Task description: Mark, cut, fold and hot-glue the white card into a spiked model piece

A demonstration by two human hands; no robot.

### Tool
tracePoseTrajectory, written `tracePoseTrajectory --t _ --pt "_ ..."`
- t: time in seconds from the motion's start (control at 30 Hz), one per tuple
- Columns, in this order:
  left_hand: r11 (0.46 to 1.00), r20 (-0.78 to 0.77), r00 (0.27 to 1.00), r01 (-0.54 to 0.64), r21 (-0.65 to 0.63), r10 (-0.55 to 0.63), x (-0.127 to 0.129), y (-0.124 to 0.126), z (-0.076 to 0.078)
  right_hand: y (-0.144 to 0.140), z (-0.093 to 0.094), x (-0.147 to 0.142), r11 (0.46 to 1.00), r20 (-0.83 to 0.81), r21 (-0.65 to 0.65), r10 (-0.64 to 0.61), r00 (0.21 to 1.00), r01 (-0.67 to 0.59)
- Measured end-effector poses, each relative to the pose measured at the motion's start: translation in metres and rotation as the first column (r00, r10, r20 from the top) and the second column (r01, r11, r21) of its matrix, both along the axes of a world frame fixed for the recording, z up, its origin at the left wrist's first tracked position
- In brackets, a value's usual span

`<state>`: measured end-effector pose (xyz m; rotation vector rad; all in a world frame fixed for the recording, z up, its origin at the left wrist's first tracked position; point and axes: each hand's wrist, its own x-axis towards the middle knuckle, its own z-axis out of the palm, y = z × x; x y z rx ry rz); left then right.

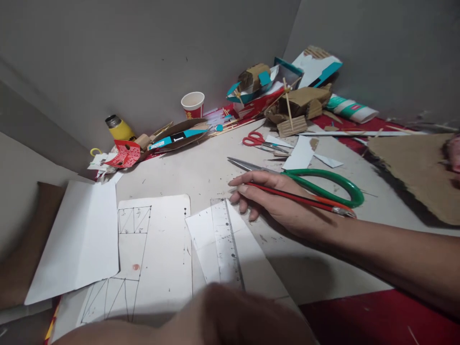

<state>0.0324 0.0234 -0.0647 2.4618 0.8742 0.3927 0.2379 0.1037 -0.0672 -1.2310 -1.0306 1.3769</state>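
Note:
My right hand (273, 194) is closed around a slim red and black pencil (298, 194), whose back end points toward my wrist. Just behind that hand lie large scissors with green handles (345, 184), blades to the left. A clear ruler (226, 239) rests on a white paper piece (251, 254) with faint lines. My left hand (247, 314) is dark and blurred over the ruler's near end, and its fingers cannot be made out. Left of the ruler is a white sheet (168, 249) with a truss-like line drawing and dots.
A folded white card (82, 235) overlaps the drawing. Red-handled scissors (253, 139) and paper scraps (300, 152) lie farther back. Along the wall stand a paper cup (193, 103), a yellow bottle (121, 129) and cardboard pieces (305, 103). A torn cardboard sheet (417, 172) is at the right.

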Motion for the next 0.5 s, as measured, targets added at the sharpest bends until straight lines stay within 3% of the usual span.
tracePoseTrajectory --t 0.1,0.13,0.2,0.27,0.33,0.5 --pt "0.997 0.049 0.996 -0.081 0.013 0.080 0.017 0.019 0.029 0.000 0.002 -0.001 1.000 0.004 0.003 0.005 1.000 -0.005" --pt "0.983 0.041 0.991 -0.130 0.126 0.126 0.021 0.027 0.033 0.000 0.003 -0.001 1.000 0.003 0.004 0.011 1.000 -0.011" --pt "0.915 -0.153 0.962 -0.155 0.372 0.225 0.028 0.039 0.033 0.001 0.003 -0.001 1.000 0.000 -0.001 0.016 1.000 -0.016" --pt "0.873 -0.308 0.900 -0.139 0.468 0.309 0.030 0.045 0.028 0.001 0.002 -0.001 1.000 -0.002 -0.012 0.015 1.000 -0.015" --pt "0.884 -0.425 0.844 -0.112 0.454 0.325 0.030 0.046 0.024 0.002 0.000 -0.001 1.000 -0.002 -0.009 0.003 1.000 -0.003" --pt "0.954 -0.586 0.784 -0.025 0.300 0.204 0.023 0.052 0.030 0.001 -0.003 0.000 0.999 -0.017 0.028 0.046 0.999 -0.046"
